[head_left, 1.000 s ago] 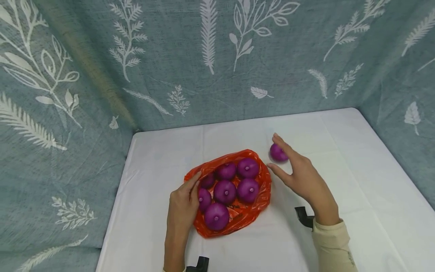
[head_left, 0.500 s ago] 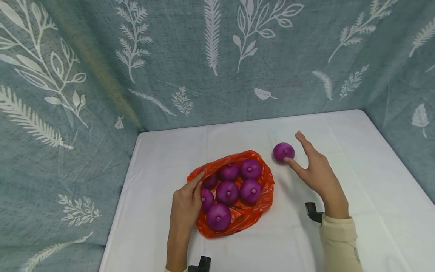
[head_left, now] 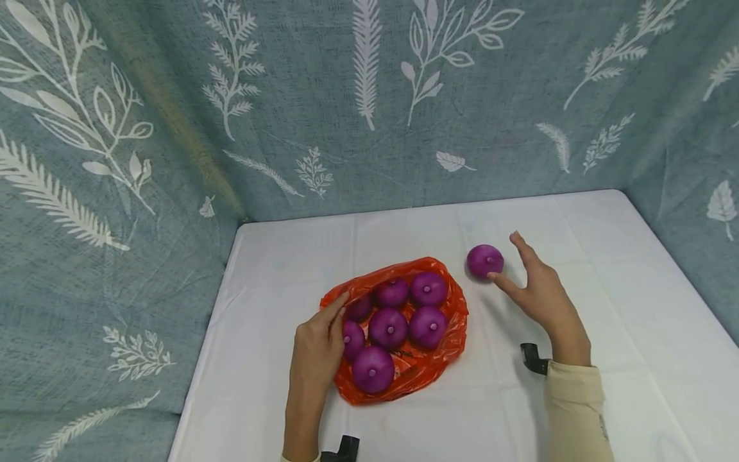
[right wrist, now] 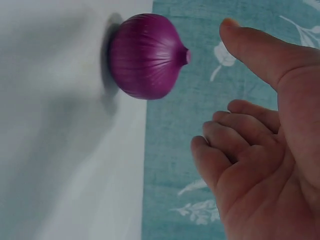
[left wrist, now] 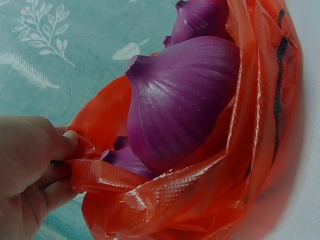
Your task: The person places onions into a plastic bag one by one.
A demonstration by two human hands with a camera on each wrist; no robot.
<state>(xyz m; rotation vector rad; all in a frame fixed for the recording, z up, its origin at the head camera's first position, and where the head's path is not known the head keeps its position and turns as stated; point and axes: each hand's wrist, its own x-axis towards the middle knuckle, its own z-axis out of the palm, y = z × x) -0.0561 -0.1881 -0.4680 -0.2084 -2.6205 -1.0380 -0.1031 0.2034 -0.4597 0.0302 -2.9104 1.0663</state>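
Observation:
An orange-red plastic bag (head_left: 412,372), its mouth spread wide, holds several purple onions (head_left: 389,328) in the head view. My left hand (head_left: 314,350) pinches the bag's left rim between thumb and fingers; the left wrist view shows the thin film (left wrist: 90,175) gripped there beside a large onion (left wrist: 182,95). A lone purple onion (head_left: 485,262) sits on the table behind and right of the bag. My right hand (head_left: 545,295) hovers just right of this onion, thumb and fingers spread apart. In the right wrist view a gap shows between that hand (right wrist: 265,145) and the onion (right wrist: 147,57).
A white cloth covers the table (head_left: 277,276). Blue-green fabric (head_left: 323,96) with white leaf prints hangs along the back and both sides. Black camera mounts (head_left: 534,359) stick out at both wrists.
My right hand has moved right, from over the lone onion to beside it, uncovering it. My left hand stays on the bag's rim. The whole head view has shifted slightly.

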